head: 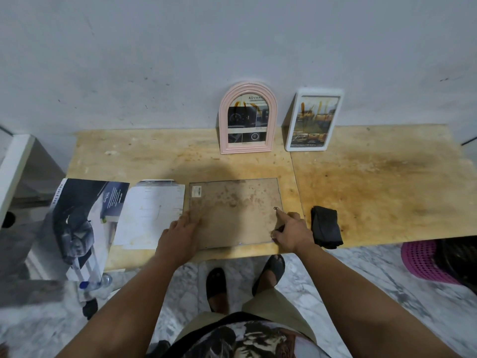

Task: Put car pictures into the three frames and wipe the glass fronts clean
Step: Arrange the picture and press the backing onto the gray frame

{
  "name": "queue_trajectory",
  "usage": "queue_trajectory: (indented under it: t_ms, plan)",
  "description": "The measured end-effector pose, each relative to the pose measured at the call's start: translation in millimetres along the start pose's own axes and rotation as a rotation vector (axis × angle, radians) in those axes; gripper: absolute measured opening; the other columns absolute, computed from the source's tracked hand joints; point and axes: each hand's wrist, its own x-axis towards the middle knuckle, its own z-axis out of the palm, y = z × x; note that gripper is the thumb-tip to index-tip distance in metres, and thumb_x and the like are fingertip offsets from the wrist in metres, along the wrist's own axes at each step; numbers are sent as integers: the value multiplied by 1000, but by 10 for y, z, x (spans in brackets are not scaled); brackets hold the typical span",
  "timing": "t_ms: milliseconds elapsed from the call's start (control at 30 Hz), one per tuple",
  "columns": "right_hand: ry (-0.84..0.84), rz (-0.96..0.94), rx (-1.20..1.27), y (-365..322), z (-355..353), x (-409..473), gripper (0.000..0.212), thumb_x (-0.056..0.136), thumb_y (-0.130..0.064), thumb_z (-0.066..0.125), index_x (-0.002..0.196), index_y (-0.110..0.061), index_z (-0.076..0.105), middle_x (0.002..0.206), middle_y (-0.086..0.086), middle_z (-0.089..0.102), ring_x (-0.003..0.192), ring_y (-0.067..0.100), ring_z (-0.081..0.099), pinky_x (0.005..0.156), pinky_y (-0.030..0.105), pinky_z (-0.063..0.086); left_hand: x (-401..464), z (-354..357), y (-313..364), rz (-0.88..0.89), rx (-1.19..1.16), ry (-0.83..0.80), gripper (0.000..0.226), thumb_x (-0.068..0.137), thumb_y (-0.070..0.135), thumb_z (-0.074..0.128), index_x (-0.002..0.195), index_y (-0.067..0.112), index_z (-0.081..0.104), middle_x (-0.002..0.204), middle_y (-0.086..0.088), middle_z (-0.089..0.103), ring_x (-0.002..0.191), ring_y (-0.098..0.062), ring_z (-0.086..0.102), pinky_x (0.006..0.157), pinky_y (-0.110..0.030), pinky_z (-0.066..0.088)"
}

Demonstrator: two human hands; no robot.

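On the wooden surface (374,182), the left hand (180,229) presses flat on the face-down frame (233,210) near the front edge, the right hand (290,229) points one finger at its right-edge clip, and a black cloth (325,229) lies just right.

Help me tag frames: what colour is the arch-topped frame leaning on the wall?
Pale pink arched frame, clearest in the head view.

"ADVANC", cut off by the arch, atop the car picture in the pink arched frame (247,117), "DOUBLE CAB" printed sideways along the near-left car brochure (85,223) edge, other print too small
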Motion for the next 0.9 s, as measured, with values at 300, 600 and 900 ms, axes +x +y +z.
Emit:
queue_trajectory:
  t_ms: [300, 600, 900]
  plan:
    - [79, 143, 501, -12, -75, 22, 48, 97, -10, 54, 144, -8, 48, 119, 12, 65, 101, 29, 59, 81, 31, 43, -61, -2, 204, -206, -381, 57, 59, 88, 31, 60, 144, 20, 43, 143, -8, 40, 106, -31, 63, 82, -41, 55]
    - [58, 260, 842, 65, -174, 81, 39, 94, -1, 64, 133, -1, 60, 107, 12, 66, 74, 19, 59, 55, 27, 49, -73, -191, 178, -300, -672, 110, 43, 100, 26, 47, 143, 24, 51, 141, -7, 57, 126, -30, 55, 101, -43, 45]
    - [11, 253, 1168, 35, -738, -129, 13, 102, -17, 55, 112, -19, 63, 91, 10, 67, 65, 22, 56, 53, 29, 43, -22, -718, -31, -76, -715, 180, 42, 96, 1, 56, 133, 19, 63, 128, -9, 67, 109, -23, 63, 94, -32, 48]
